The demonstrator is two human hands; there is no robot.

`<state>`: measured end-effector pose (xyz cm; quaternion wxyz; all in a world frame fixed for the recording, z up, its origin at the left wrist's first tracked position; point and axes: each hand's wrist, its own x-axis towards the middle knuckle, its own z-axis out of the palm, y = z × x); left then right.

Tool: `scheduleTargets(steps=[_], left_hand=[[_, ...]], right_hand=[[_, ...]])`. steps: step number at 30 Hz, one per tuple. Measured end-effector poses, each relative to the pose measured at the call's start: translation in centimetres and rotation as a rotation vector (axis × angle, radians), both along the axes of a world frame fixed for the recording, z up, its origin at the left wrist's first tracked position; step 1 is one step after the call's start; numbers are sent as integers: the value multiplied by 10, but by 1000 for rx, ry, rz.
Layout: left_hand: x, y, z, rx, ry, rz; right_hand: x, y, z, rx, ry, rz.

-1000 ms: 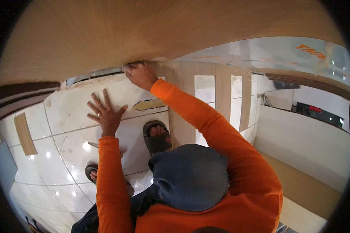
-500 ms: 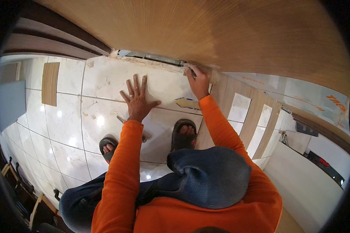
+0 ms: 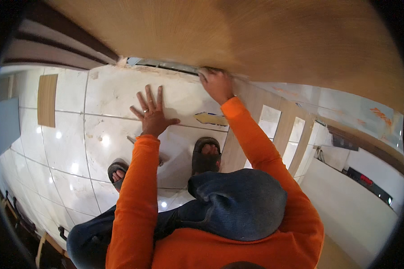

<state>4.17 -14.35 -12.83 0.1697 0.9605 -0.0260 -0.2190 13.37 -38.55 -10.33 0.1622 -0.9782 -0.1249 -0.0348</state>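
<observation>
Crouching over the white tiled floor [image 3: 107, 89], in dark sandals [image 3: 205, 162]. Passing the left sleeve [image 3: 137, 179] over a slim metal tool [image 3: 131, 140], partly hidden. Bracing the left hand [image 3: 154, 121] apparently palm-down mid-floor, with fingers fanned wide, holding nothing visible. Leaving a tan arrow-shaped marker [image 3: 211, 119] untouched, nearer the right side. Reaching the right hand [image 3: 218, 85], with fingers curled in, to the right end of a slot [image 3: 166, 68] at the floor's far edge; cannot tell whether gripping anything. Has the big wood panel [image 3: 278, 45] already standing along that edge. Looks unfinished below: open and rough-edged leftward to the corner by the dark boards [image 3: 72, 33]. Cannot judge progress behind the fingers.
</observation>
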Motion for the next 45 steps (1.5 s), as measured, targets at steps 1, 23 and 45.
scheduleTargets(steps=[1,23,45], left_hand=[[0,-5,-3,13,-6,-5],[-1,-11,-14,85,4,22],[-5,14,8,-37,47,-29]], right_hand=[[3,-2,-6,-91,-50,56],[20,40,-29,-158,-12,218],[51,127,-17,322,-138,199]])
